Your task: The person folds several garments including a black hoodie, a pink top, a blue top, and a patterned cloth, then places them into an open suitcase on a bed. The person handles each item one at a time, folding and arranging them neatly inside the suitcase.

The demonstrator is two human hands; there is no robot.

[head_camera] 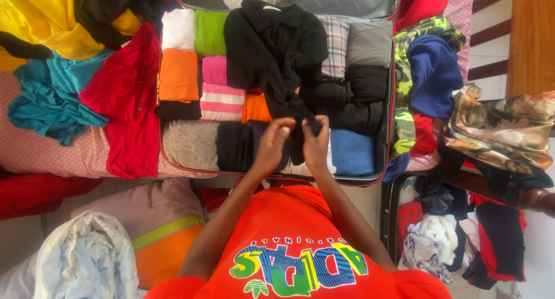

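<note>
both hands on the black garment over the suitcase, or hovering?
Touching. The head view shows the left hand and right hand pinching the lower end of the black garment, fingers closed on the fabric above the open suitcase.

Both hands meet at centre frame

Bare forearms converge from the lower frame; left hand point(270, 146) and right hand point(315, 144) sit side by side, fingers curled in a pinch.

Folded clothes point(196, 97) crowd the suitcase point(391, 102); only above stays free.
</note>
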